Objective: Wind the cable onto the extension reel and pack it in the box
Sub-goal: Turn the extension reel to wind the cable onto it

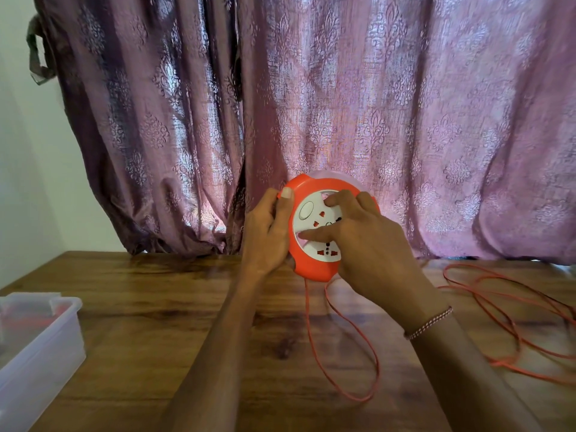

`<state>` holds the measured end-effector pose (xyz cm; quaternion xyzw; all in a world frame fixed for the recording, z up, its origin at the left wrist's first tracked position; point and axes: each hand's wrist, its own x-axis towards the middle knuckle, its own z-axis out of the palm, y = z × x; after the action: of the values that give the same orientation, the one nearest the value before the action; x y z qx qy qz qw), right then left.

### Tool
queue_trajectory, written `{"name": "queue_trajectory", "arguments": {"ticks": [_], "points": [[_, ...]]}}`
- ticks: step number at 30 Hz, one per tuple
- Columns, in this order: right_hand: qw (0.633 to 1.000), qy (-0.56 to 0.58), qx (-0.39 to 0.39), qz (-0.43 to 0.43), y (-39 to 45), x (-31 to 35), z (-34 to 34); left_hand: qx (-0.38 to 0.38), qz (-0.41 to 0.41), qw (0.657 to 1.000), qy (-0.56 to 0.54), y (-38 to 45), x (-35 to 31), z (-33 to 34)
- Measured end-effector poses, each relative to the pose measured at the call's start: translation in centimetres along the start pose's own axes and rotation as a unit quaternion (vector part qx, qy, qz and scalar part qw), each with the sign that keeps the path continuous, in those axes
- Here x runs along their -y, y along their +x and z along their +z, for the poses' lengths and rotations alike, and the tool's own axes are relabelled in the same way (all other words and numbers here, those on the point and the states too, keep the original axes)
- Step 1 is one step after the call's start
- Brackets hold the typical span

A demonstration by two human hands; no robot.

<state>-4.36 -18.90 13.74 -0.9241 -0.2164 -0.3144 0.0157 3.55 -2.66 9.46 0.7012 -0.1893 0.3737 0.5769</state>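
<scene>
Box left on table, cable right, reel between.

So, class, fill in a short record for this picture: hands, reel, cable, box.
left hand: grips the extension reel at its left edge
right hand: fingers spread on its white face
cable: hangs from the extension reel, much lying loose on the table
box: clear plastic, on the table's left
</scene>
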Motion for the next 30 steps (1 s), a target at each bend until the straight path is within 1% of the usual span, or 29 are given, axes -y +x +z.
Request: {"name": "queue_trajectory", "arguments": {"ticks": [5,8,11,13,15,17,21,23,25,27,30], "points": [[0.999,0.022,-0.020,0.043,0.0,0.0,0.6,-0.001,-0.001,1.000,-0.005,-0.1,-0.2,0.1],[0.994,0.031,-0.047,0.092,-0.1,0.3,0.9,-0.007,-0.001,1.000,0.011,-0.1,-0.5,0.1],[0.985,0.033,-0.079,0.150,0.2,0.4,1.0,-0.012,-0.009,1.000,-0.019,0.0,-0.7,0.0],[0.982,0.026,-0.079,0.171,0.3,0.5,0.9,-0.013,-0.013,1.000,-0.024,0.0,-0.8,0.0],[0.984,0.018,-0.072,0.163,0.3,0.6,0.5,-0.010,-0.014,1.000,-0.016,-0.1,-0.8,0.0],[0.988,0.023,-0.071,0.135,0.3,0.6,0.0,-0.009,-0.015,1.000,-0.009,-0.2,-0.8,0.0],[0.988,0.095,-0.100,0.070,0.4,-0.4,-0.4,-0.015,-0.010,1.000,-0.014,-0.1,-0.8,-0.2],[0.991,0.118,-0.064,0.027,0.4,-0.8,-0.2,-0.017,-0.009,1.000,-0.016,-0.1,-0.9,-0.3],[0.995,0.101,-0.006,-0.002,0.3,-0.6,-0.1,-0.016,-0.008,1.000,-0.014,-0.1,-1.0,-0.3],[0.998,0.052,0.022,-0.007,0.3,-0.4,0.1,-0.013,-0.005,1.000,-0.012,0.0,-1.1,-0.2],[1.000,0.016,-0.006,0.002,0.2,-0.3,0.3,-0.012,-0.002,1.000,-0.009,0.0,-1.2,-0.1]]}}
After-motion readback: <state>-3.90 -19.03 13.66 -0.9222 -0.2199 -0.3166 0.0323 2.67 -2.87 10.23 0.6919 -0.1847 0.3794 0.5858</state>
